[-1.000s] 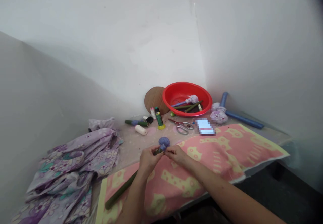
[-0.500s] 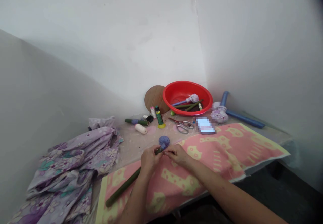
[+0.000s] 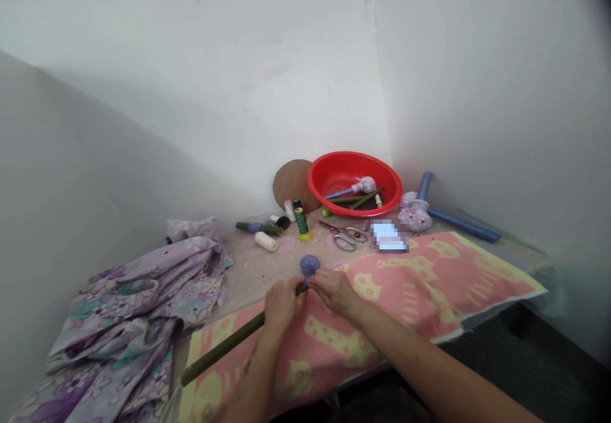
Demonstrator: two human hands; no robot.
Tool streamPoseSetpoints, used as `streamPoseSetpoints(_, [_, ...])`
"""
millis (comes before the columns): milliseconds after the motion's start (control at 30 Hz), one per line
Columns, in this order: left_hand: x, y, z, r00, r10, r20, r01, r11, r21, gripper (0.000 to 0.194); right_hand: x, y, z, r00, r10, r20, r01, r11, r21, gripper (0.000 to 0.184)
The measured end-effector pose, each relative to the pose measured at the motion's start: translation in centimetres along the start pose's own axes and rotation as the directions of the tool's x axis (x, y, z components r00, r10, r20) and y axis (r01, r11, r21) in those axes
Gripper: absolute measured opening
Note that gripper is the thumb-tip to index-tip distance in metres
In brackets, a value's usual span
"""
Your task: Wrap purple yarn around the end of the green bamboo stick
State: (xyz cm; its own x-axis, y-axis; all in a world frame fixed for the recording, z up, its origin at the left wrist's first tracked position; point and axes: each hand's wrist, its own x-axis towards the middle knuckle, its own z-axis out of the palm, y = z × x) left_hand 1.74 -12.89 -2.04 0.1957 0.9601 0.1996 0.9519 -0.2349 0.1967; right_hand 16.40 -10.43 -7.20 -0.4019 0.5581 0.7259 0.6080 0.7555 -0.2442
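My left hand (image 3: 282,310) is shut around the upper end of a long green stick (image 3: 224,346), which slants down to the left over the towel. A round purple fabric ball (image 3: 310,266) sits on the stick's tip. My right hand (image 3: 337,293) pinches the base of the ball, and its fingers hide the join. Under my forearms lies a pink and yellow towel (image 3: 405,289).
Behind my hands stand thread spools (image 3: 301,224), steel scissors (image 3: 344,236) and a red plastic basin (image 3: 354,182) holding sticks and a wrapped ball. Floral purple cloth (image 3: 138,302) lies to the left, a blue padded tube (image 3: 463,225) to the right. Walls close the far corner.
The stick's lower end has swung left and the stick lies flatter. My right hand has shifted slightly up around the ball's base.
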Motion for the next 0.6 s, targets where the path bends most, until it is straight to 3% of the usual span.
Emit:
streamPoseSetpoints(133, [-0.2,0.3,-0.2,0.999,0.041,0.033,-0.041,0.999,-0.008,0.026,0.2,0.5,0.3,1.0,0.03,0.0,-0.03,0.998,0.051,0.028])
streamPoseSetpoints(367, [-0.4,0.3,-0.1,0.995,0.069,0.073,-0.068,0.998,-0.014,0.029,0.4,1.3,0.4,0.985,0.174,0.012,-0.169,0.939,0.3,0.025])
streamPoseSetpoints(600, [-0.7,0.2,0.0,0.984,0.167,0.059,-0.161,0.983,-0.093,0.027,0.8,1.8,-0.4,0.931,0.311,0.189,-0.362,0.731,0.579,0.024])
